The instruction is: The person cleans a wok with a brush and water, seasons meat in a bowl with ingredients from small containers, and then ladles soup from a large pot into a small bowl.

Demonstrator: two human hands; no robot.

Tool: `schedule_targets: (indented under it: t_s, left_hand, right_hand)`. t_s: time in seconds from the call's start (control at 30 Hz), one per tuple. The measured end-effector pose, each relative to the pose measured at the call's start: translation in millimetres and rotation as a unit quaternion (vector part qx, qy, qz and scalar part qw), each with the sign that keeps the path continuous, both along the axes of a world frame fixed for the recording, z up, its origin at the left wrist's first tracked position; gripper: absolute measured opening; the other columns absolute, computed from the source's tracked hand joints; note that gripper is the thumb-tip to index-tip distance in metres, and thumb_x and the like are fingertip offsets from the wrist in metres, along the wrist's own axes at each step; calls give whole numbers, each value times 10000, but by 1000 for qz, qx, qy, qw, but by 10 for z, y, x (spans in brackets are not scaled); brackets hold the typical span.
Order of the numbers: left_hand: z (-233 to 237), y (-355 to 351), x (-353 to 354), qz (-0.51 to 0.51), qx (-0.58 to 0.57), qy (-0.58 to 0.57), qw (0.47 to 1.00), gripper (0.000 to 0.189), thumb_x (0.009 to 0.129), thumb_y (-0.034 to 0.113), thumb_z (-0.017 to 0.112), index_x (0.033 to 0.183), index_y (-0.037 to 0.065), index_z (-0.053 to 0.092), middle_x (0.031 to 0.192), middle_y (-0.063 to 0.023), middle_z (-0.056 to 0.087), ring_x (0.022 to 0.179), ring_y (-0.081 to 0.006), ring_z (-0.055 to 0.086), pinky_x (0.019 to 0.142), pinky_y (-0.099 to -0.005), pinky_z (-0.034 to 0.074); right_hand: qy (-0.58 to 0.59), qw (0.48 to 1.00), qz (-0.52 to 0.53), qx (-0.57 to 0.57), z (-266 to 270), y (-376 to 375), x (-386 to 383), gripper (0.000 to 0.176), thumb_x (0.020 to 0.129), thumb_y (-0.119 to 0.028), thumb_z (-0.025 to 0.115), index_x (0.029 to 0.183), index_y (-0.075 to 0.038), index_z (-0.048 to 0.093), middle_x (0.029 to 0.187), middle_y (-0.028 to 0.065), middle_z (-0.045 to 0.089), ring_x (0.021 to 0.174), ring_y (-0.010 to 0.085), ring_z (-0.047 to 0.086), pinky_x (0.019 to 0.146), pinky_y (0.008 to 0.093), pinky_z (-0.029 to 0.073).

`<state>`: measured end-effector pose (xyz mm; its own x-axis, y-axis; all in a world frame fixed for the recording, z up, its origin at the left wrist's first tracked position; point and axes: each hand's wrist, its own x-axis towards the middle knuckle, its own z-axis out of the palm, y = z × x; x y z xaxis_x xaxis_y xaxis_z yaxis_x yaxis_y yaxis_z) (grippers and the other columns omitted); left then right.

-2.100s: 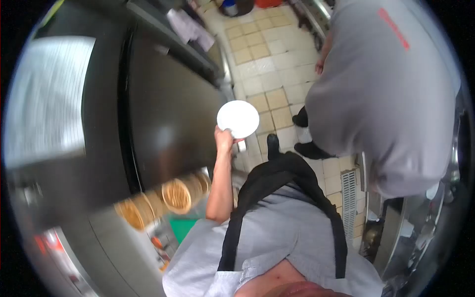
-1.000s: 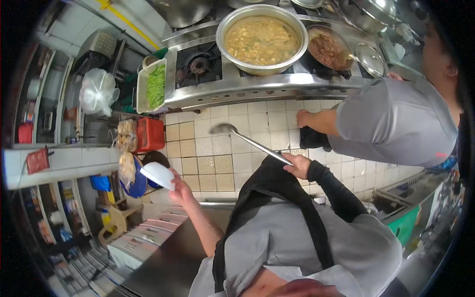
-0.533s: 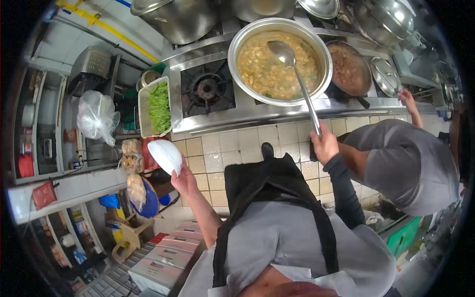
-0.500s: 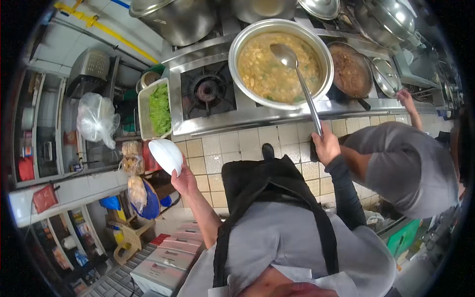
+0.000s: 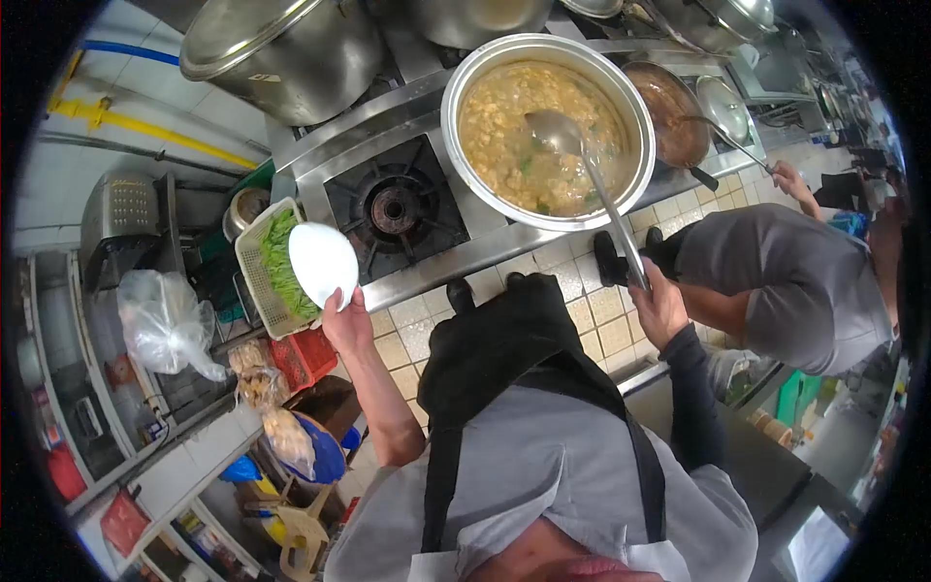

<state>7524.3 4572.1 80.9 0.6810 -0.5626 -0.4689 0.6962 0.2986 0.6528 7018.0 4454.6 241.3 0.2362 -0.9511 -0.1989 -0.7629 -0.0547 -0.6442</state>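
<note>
A white bowl [image 5: 323, 264] is tilted on its side in my left hand [image 5: 348, 325], with the fingers gripping its rim. Its inside faces away from me, so I cannot see what it holds. My right hand [image 5: 660, 308] is wrapped round the handle of a long metal ladle [image 5: 613, 206]. The ladle's head rests at the surface of the chunky yellow-brown stew in a large silver pot [image 5: 454, 145]. Behind the bowl stands a cream plastic basket [image 5: 254, 276] of green leaves [image 5: 281, 262].
A bare gas burner [image 5: 395, 209] lies left of the pot. On the right, a co-worker [image 5: 786, 281] holds a long utensil over a pan of brown food [image 5: 669, 116]. Big lidded pots [image 5: 301, 68] stand at the back. A bagged item [image 5: 165, 320] sits at left.
The bowl in my left hand has risen toward the leafy basket and burner. My right hand has shifted slightly right and down with the ladle. The co-worker's hand now holds a utensil over the pan.
</note>
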Motion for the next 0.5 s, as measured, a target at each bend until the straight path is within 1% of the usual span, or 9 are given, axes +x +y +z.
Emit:
schedule_targets:
  t_s: [0.1, 0.17, 0.27, 0.3, 0.33, 0.37, 0.4, 0.43, 0.5]
  left_hand:
    - [53, -163, 187, -79, -7, -3, 997, 520, 979, 41, 547, 1475, -37, 409, 1385, -181, 577, 1184, -319, 643, 801, -303, 612]
    - [144, -269, 251, -86, 2, -13, 996, 500, 974, 41, 558, 1455, -23, 439, 1345, -160, 606, 1146, -285, 655, 797, -308, 611]
    - [257, -324, 250, -86, 15, -26, 996, 486, 968, 46, 575, 1439, -1, 467, 1307, -140, 638, 1106, -257, 668, 787, -315, 608]
    - [294, -381, 265, -84, 15, -33, 996, 483, 966, 49, 580, 1435, 6, 474, 1298, -135, 646, 1096, -252, 671, 782, -316, 607]
    - [307, -446, 289, -89, 9, -34, 995, 484, 964, 51, 584, 1434, 8, 476, 1298, -136, 647, 1084, -253, 675, 778, -318, 606]
    - [301, -444, 299, -92, 8, -33, 995, 485, 963, 53, 587, 1433, 9, 478, 1299, -136, 648, 1072, -253, 678, 774, -320, 606]
    - [292, -437, 303, -96, 9, -31, 995, 485, 961, 54, 591, 1432, 11, 480, 1299, -137, 649, 1060, -254, 681, 769, -321, 606]
    - [294, -447, 298, -100, 7, -33, 994, 484, 959, 53, 593, 1429, 11, 482, 1296, -136, 650, 1056, -252, 682, 766, -321, 607]
    - [307, -522, 289, -108, -3, -38, 993, 482, 956, 49, 596, 1424, 10, 487, 1290, -136, 652, 1048, -248, 684, 758, -322, 609]
  right_hand:
    - [7, 1000, -9, -5, -179, -118, 102, 409, 926, -67, 637, 1308, 45, 540, 952, 301, 667, 930, 475, 693, 768, 475, 540]
    - [12, 999, 13, -29, -260, -187, 167, 367, 929, -89, 641, 1253, 60, 554, 926, 296, 663, 888, 479, 683, 763, 488, 530]
    - [39, 999, 5, -14, -432, -228, 289, 342, 940, -129, 629, 1215, 62, 557, 928, 306, 655, 865, 487, 664, 782, 495, 523]
    - [-16, 999, -22, 28, -606, -219, 265, 295, 964, -151, 611, 1193, 32, 578, 803, 208, 635, 660, 363, 642, 588, 436, 509]
    - [-114, 980, -88, 134, -540, -266, 315, 275, 971, -148, 605, 1191, 15, 587, 773, 159, 602, 608, 296, 595, 526, 395, 460]
    - [-208, 936, -151, 240, -410, -278, 380, 256, 977, -146, 600, 1189, -1, 595, 743, 110, 568, 557, 228, 549, 465, 353, 410]
    - [-296, 867, -210, 342, -315, -280, 431, 239, 984, -143, 594, 1187, -17, 604, 713, 61, 535, 506, 160, 503, 403, 312, 361]
    - [-345, 829, -237, 372, -285, -273, 454, 268, 1022, -145, 577, 1285, -93, 591, 757, -27, 456, 499, 39, 342, 392, 207, 238]
    - [-415, 778, -256, 396, -262, -272, 416, 314, 1033, -146, 564, 1337, -70, 562, 778, -18, 454, 508, 38, 328, 391, 204, 235]
